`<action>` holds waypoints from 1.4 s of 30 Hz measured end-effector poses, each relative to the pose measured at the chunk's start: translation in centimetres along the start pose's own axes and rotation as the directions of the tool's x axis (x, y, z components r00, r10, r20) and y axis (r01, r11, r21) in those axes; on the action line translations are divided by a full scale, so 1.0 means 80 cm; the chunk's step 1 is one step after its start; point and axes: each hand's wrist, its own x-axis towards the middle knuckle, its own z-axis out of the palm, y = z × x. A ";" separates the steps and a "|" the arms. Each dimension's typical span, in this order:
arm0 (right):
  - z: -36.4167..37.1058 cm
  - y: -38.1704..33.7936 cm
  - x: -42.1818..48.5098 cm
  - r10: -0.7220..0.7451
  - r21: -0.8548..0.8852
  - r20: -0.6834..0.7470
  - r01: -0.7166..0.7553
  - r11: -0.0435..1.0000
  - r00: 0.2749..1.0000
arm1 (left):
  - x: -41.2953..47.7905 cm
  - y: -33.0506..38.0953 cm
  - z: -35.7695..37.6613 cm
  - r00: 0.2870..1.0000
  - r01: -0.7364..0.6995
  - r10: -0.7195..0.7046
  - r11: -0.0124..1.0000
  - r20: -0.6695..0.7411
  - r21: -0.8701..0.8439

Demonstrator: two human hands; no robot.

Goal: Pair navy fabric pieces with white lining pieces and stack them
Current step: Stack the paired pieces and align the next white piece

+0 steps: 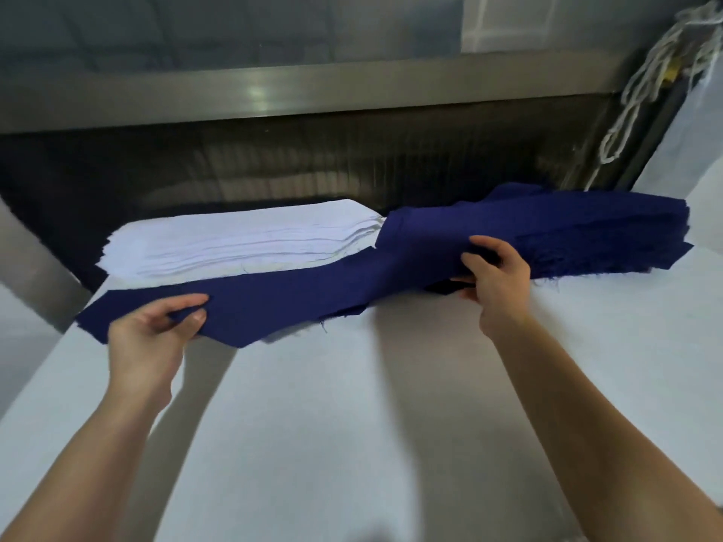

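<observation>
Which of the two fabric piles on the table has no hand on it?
The white lining pile at the back left. The left hand and the right hand both grip a navy piece that reaches to the navy pile on the right.

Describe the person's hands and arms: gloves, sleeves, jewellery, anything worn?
Nothing worn that shows. Left hand and right hand are bare: no gloves, rings, watch or wristbands. Both forearms are uncovered to the frame edge, with no sleeve in view. The one nail clearly seen, on the left thumb, is short and unpainted. No markings or tape visible.
</observation>
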 end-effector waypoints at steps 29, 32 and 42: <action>-0.011 0.028 -0.094 -0.079 -0.749 0.581 0.571 0.336 0.810 | -0.057 -0.049 -0.070 0.990 -0.077 -0.044 0.635 0.136 0.769; -0.009 0.033 -0.093 -0.049 -0.763 0.583 0.567 0.309 0.811 | -0.057 -0.050 -0.070 0.991 -0.071 -0.050 0.583 0.123 0.809; 0.020 0.037 -0.079 -0.103 -0.737 0.597 0.595 0.320 0.795 | -0.032 -0.043 -0.073 0.995 -0.056 -0.028 0.644 0.096 0.763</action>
